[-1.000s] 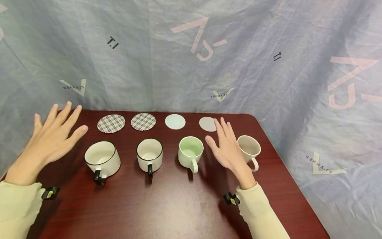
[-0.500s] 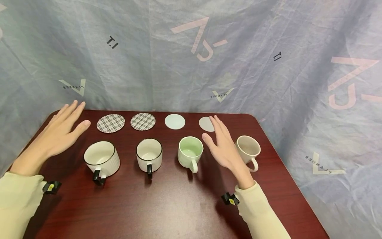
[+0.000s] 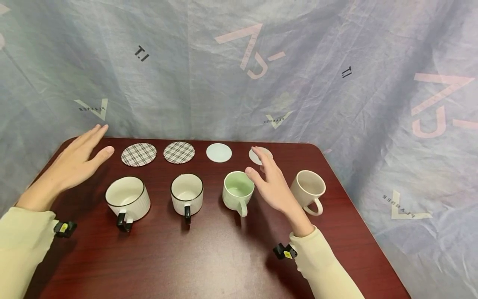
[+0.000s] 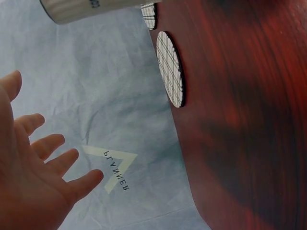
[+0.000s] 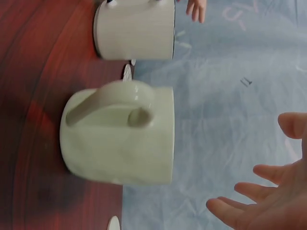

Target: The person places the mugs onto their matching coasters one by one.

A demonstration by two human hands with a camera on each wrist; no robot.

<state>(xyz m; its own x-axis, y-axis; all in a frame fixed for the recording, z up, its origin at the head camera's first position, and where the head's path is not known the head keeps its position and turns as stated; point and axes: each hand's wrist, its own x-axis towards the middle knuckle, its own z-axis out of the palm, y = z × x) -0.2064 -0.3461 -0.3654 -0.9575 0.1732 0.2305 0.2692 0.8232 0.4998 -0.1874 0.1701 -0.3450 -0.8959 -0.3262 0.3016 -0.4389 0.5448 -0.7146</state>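
Note:
My left hand hovers in the air at the left, fingers extended, touching nothing. Nearest to it is a wide white mug with a black rim and handle. My right hand hangs between the green mug and the beige mug, its fingers straight and apart from both. In the right wrist view the green mug fills the middle, with the right hand to its right. A second white mug with a black rim stands left of the green one. All handles face me.
Behind the mugs lie two plaid coasters, a pale blue coaster and a light grey coaster, which the right fingers partly cover. The dark red table ends at a grey-blue curtain.
The right hand has shifted left toward the green mug, uncovering more of the beige mug. The left hand has turned and drifted slightly right. The mugs and coasters have stayed in place.

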